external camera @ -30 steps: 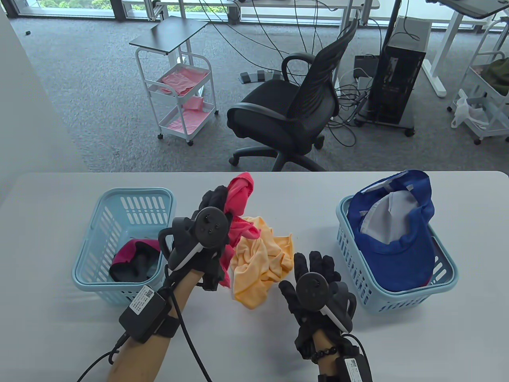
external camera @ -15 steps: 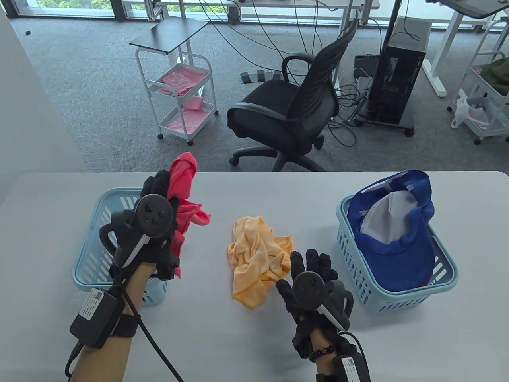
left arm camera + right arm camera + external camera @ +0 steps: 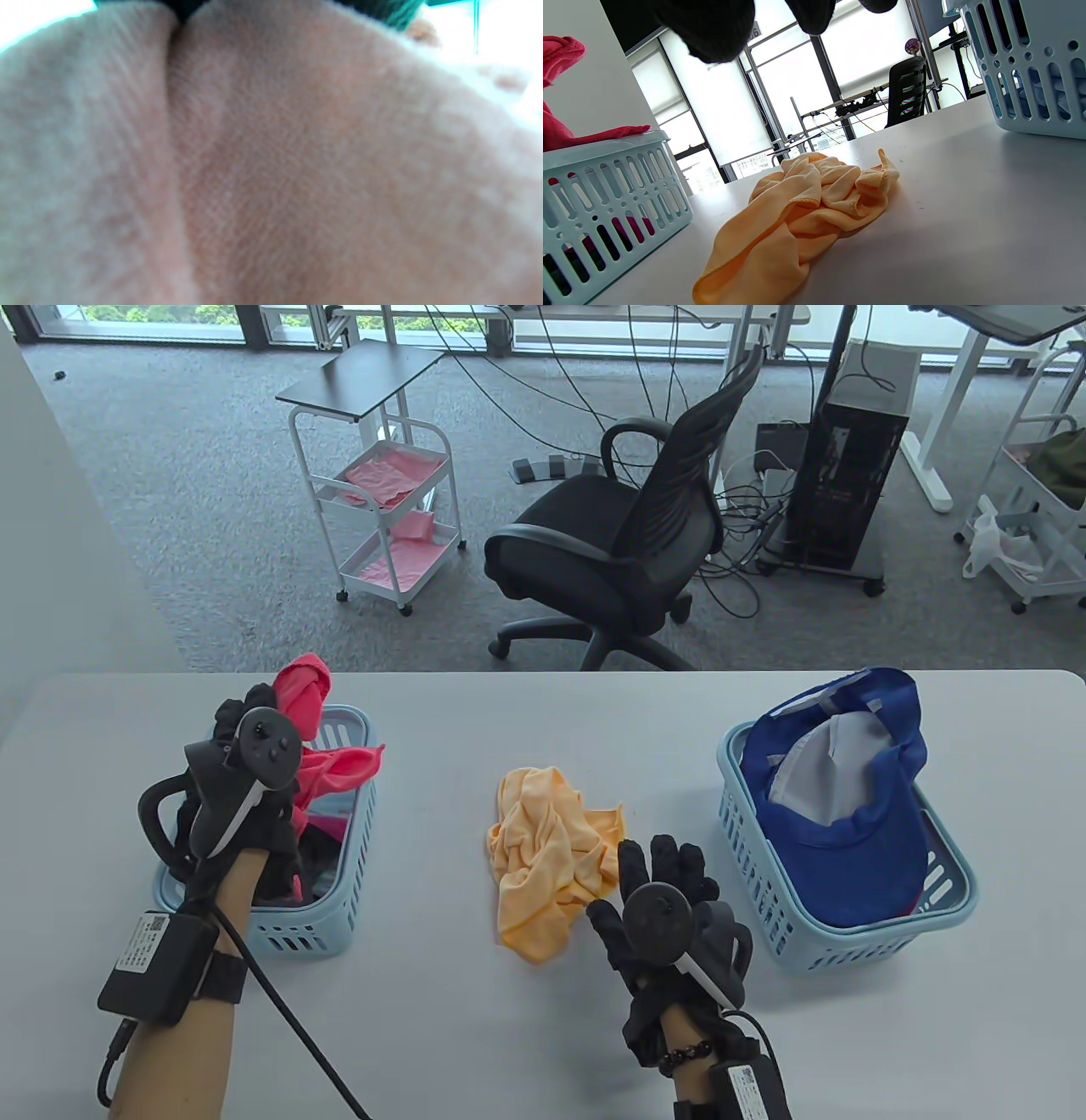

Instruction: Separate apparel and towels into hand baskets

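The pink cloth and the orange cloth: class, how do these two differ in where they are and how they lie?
1. The pink cloth is gripped by the left hand above the left basket; the orange cloth lies on the table, untouched.
2. The pink cloth hangs, one end draped over the basket rim; the orange cloth sits crumpled in a heap.
Both are soft, plain-coloured fabric.
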Available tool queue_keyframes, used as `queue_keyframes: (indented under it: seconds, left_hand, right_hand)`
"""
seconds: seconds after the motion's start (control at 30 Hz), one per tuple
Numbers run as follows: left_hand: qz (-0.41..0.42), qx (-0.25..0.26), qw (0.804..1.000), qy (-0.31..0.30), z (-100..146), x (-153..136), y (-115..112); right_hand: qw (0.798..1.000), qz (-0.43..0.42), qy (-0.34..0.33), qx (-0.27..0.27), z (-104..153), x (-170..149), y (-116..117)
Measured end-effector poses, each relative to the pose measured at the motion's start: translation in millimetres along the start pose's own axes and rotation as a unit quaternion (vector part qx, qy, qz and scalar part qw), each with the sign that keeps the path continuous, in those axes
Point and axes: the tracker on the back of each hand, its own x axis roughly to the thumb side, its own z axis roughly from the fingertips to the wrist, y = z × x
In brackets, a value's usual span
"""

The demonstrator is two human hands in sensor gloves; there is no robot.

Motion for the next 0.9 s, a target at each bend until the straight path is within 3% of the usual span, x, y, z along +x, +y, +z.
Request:
queue_keyframes:
  seconds: [0.57, 0.9]
  left_hand:
    - [-0.124, -0.081, 0.988, 0.032, -17.2, -10.3, -41.1]
    - [-0.111, -0.062, 0.992, 0.024, -14.9, -5.4, -27.3]
  right_hand:
    - [1.0, -0.004, 0.013, 0.001, 2.6, -5.2, 1.7]
    - [1.0, -0.005, 0.015, 0.001, 2.2, -6.0, 1.6]
